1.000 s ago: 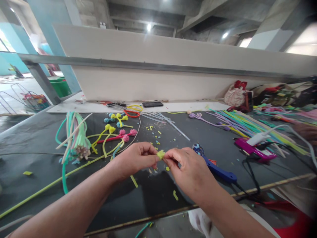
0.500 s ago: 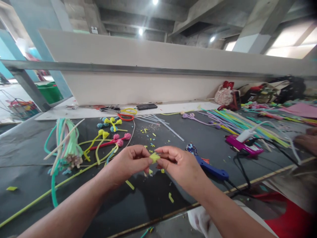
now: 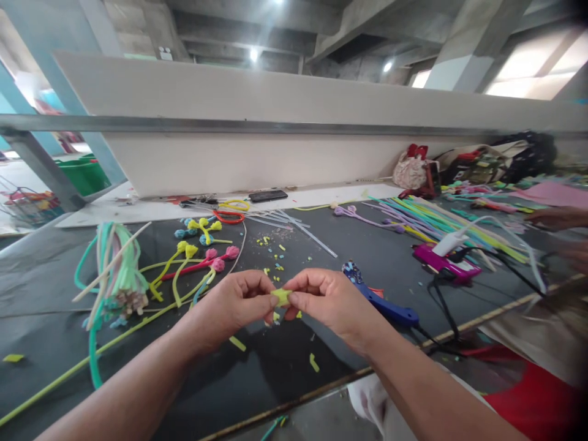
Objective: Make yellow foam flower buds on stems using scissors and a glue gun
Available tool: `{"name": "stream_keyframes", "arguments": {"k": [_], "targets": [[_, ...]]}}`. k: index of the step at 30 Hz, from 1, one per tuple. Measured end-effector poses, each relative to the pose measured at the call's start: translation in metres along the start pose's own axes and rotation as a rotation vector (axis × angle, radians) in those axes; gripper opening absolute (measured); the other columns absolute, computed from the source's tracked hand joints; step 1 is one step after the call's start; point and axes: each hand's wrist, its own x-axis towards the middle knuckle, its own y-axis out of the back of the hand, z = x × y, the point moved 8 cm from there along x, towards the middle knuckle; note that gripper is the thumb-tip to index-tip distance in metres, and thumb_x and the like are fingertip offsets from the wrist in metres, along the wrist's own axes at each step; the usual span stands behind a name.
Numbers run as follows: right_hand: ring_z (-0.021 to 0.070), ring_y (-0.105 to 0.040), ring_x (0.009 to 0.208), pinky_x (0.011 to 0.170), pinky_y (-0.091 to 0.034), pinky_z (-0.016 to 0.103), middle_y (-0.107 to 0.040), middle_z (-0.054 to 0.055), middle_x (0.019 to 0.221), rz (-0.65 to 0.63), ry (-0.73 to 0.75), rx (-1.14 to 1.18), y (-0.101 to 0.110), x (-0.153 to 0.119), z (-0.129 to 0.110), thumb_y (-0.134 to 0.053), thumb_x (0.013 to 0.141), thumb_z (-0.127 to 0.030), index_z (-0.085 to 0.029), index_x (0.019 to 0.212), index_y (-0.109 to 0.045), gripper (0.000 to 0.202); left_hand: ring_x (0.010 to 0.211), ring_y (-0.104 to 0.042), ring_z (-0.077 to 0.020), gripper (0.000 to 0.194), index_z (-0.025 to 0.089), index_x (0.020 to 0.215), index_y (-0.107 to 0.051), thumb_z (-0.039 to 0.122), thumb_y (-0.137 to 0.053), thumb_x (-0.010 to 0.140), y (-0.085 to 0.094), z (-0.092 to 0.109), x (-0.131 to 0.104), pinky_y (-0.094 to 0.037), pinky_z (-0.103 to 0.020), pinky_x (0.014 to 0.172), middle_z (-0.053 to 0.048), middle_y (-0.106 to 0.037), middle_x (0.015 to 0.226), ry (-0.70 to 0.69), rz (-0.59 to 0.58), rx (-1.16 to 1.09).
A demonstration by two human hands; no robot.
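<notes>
A small yellow-green piece (image 3: pixel 282 297) is pinched between my two hands, above the middle of the dark table (image 3: pixel 202 392). My left hand (image 3: pixel 243 298) grips its left side between thumb and fingers. On its right side, my right hand (image 3: pixel 319 297) pinches it the same way. Small yellow and blue scraps (image 3: pixel 278 267) lie just beyond my fingers. Left of my hands are knotted yellow cords (image 3: pixel 186 249) and pink ones (image 3: pixel 218 263). A blue hot tool (image 3: pixel 390 310) rests right of my right hand.
A bundle of green and white cords (image 3: pixel 122 269) lies at the left. Further right are a purple power strip (image 3: pixel 448 264) with cables and many coloured strips (image 3: pixel 427 223). A phone (image 3: pixel 268 195) lies at the back. Another person's hand (image 3: pixel 558 217) shows at the right edge.
My right hand's fingers have closed more tightly on the yellow-green piece, and its thumb now presses against it. The whole view has shifted slightly.
</notes>
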Motion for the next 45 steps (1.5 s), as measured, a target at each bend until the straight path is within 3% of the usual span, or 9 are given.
{"name": "stream_keyframes", "arguments": {"k": [4,8,12,16,29,34,38,42,45], "targets": [[0.0131,-0.065,0.068,0.07,-0.048,0.028,-0.07,0.001,0.074,-0.059,0.038,0.068,0.0,-0.001,-0.006,-0.058,0.08,-0.027,-0.017,0.089,-0.065,0.015,0.055,-0.05,-0.0084,0.019,0.015,0.066,-0.058,0.031,-0.06,0.075,0.002,-0.001,0.001,-0.035,-0.019,0.055,0.001,-0.061,0.056,-0.004,0.021,-0.024],[0.0144,-0.066,0.069,0.073,-0.049,0.031,-0.07,0.003,0.08,-0.054,0.035,0.114,0.002,0.003,-0.002,-0.047,0.087,-0.033,-0.017,0.098,-0.06,0.023,0.043,-0.037,-0.0041,0.018,0.015,0.068,-0.058,0.031,-0.059,0.076,0.007,-0.009,0.003,-0.025,-0.018,0.043,0.003,-0.059,0.055,0.015,0.038,-0.133],[0.0145,-0.062,0.067,0.066,-0.047,0.029,-0.067,0.003,0.079,0.091,0.047,-0.394,0.005,0.012,0.011,-0.046,0.086,-0.026,-0.017,0.098,-0.057,0.019,0.039,-0.027,-0.002,0.021,0.015,0.068,-0.053,0.033,-0.059,0.076,0.012,-0.018,0.006,-0.015,-0.017,0.038,0.001,-0.057,0.057,0.064,0.024,-0.374],[0.0161,-0.058,0.074,0.066,-0.041,0.027,-0.063,0.003,0.081,0.082,0.167,-0.92,-0.019,0.018,0.016,-0.051,0.079,-0.014,-0.019,0.085,-0.061,0.012,0.039,-0.023,-0.0008,0.019,0.015,0.07,-0.05,0.03,-0.06,0.076,0.018,-0.022,0.01,-0.009,-0.018,0.038,0.001,-0.057,0.059,0.073,0.018,-0.531],[0.0215,-0.061,0.074,0.064,-0.034,0.031,-0.067,0.006,0.083,-0.08,0.242,-1.285,-0.053,0.009,0.009,-0.048,0.078,-0.008,-0.017,0.08,-0.06,0.015,0.04,-0.023,-0.0011,0.015,0.014,0.074,-0.053,0.026,-0.061,0.074,0.017,-0.02,0.008,-0.009,-0.019,0.039,0.0,-0.056,0.059,0.079,0.009,-0.565],[0.0159,-0.059,0.057,0.053,-0.035,0.025,-0.063,-0.001,0.061,0.095,0.119,-1.019,-0.013,0.011,0.0,-0.042,0.085,-0.016,-0.021,0.084,-0.054,0.013,0.04,-0.024,-0.0011,0.015,0.014,0.074,-0.053,0.027,-0.061,0.075,0.016,-0.021,0.008,-0.01,-0.018,0.038,0.0,-0.056,0.06,0.086,0.003,-0.548],[0.0146,-0.063,0.061,0.056,-0.042,0.024,-0.066,-0.003,0.066,0.221,0.076,-0.669,0.019,0.01,-0.008,-0.046,0.083,-0.022,-0.024,0.081,-0.052,0.006,0.04,-0.024,-0.0013,0.012,0.014,0.077,-0.054,0.025,-0.06,0.075,0.012,-0.021,0.008,-0.011,-0.017,0.039,0.0,-0.058,0.06,0.102,-0.014,-0.561],[0.0159,-0.066,0.065,0.061,-0.046,0.026,-0.069,-0.003,0.065,0.263,0.095,-0.528,0.025,0.003,-0.014,-0.054,0.079,-0.026,-0.024,0.075,-0.054,0.004,0.041,-0.026,-0.0016,0.011,0.015,0.078,-0.054,0.024,-0.06,0.074,0.009,-0.022,0.007,-0.014,-0.016,0.039,0.0,-0.059,0.061,0.119,-0.024,-0.596],[0.0157,-0.063,0.061,0.057,-0.044,0.025,-0.066,-0.003,0.062,0.31,0.197,-0.653,0.02,-0.005,-0.027,-0.058,0.078,-0.027,-0.024,0.07,-0.059,0.008,0.042,-0.025,-0.0019,0.013,0.016,0.079,-0.054,0.025,-0.062,0.073,0.008,-0.026,0.006,-0.014,-0.016,0.039,0.0,-0.058,0.061,0.151,-0.023,-0.607]]}}
